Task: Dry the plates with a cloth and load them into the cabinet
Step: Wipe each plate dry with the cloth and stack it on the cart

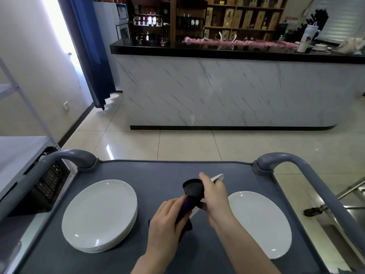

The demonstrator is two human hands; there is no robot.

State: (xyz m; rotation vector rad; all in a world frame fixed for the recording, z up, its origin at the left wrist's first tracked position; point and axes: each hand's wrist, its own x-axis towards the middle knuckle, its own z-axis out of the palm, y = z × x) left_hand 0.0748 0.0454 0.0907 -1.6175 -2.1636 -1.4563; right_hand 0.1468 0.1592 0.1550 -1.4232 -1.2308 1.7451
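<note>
Edgewise, right grip [215,194] holds the plate [217,177], left grip [167,220] the cloth [194,189].

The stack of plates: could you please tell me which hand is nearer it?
Left. The left hand, gripping the cloth, is right of the stack; the right hand holds a plate farther right.

No text can be read; the distant bottle labels [152,21] seem too small.
</note>
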